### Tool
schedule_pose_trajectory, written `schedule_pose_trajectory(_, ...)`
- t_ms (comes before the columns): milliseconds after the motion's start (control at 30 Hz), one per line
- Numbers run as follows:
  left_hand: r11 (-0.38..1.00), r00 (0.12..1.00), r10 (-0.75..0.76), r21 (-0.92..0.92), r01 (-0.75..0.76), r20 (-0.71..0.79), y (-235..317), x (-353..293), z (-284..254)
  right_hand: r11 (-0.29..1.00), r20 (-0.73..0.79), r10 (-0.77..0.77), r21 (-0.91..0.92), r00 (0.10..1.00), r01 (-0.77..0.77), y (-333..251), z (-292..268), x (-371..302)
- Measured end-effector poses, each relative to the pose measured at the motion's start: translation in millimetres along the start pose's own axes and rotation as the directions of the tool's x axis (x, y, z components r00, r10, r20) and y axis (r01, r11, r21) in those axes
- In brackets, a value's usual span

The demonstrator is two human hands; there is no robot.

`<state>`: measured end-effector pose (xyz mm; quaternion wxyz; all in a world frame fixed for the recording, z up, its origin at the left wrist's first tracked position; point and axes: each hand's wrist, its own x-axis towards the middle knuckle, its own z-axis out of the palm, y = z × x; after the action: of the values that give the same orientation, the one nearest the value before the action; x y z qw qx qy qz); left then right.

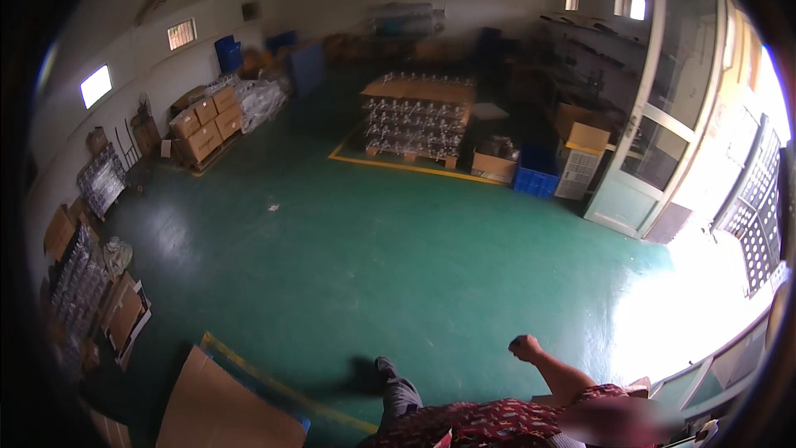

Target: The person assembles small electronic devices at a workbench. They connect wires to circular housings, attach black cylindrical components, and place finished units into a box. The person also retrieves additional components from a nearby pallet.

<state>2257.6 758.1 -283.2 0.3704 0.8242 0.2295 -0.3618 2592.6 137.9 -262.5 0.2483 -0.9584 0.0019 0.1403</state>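
Note:
My right hand (524, 348) is in front of me at the lower right, over the green floor (348, 257). Its fingers are curled into a loose fist, and I see nothing held in it. The bare forearm runs back to the sleeve of my red patterned shirt (464, 423). My left hand is out of the picture. One grey trouser leg with a dark shoe (385, 367) reaches forward on the floor. At the lower left, a large brown cardboard sheet (220, 406) lies beside a yellow floor line.
Ahead, a pallet stack of metal parts (419, 129) stands inside yellow lines, beside a blue crate (536, 172). A glazed door (663, 116) stands ajar at the right, with bright daylight beyond. Cardboard boxes (203, 129) and wrapped stacks (102, 182) line the left wall.

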Motion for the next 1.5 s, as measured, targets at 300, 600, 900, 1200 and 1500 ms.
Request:
schedule_pose_trajectory(300, 0.928, 0.884, 0.368, 0.061, -0.366, -0.288, 157.3, 295.3, -248.7, 0.979, 0.639, 0.199, -0.16, 0.743, -0.124, -113.7, 47.4, 128.0)
schedule_pose_trajectory(600, 0.832, 0.797, 0.504, -0.06, -0.551, -0.332, 390.9, 461.2, -462.7, 0.919, 0.619, 0.391, -0.223, 0.681, -0.325, -214.8, 81.8, 308.6)
schedule_pose_trajectory(900, 0.993, 0.997, 0.03, 0.117, -0.022, -0.071, 260.6, 533.0, -665.2, 0.995, 0.334, -0.077, -0.031, 0.939, 0.093, -483.4, 95.0, 770.6)
schedule_pose_trajectory(1200, 0.998, 0.988, -0.041, -0.05, 0.034, -0.151, 354.2, 677.1, -860.6, 0.942, 0.052, -0.129, 0.32, 0.99, 0.105, -724.9, 37.9, 1062.7)
schedule_pose_trajectory(1500, 0.88, 0.771, 0.435, 0.038, -0.473, -0.465, 525.7, 988.9, -1192.9, 0.973, 0.615, 0.134, -0.229, 0.777, 0.013, -615.7, 134.7, 1086.6)
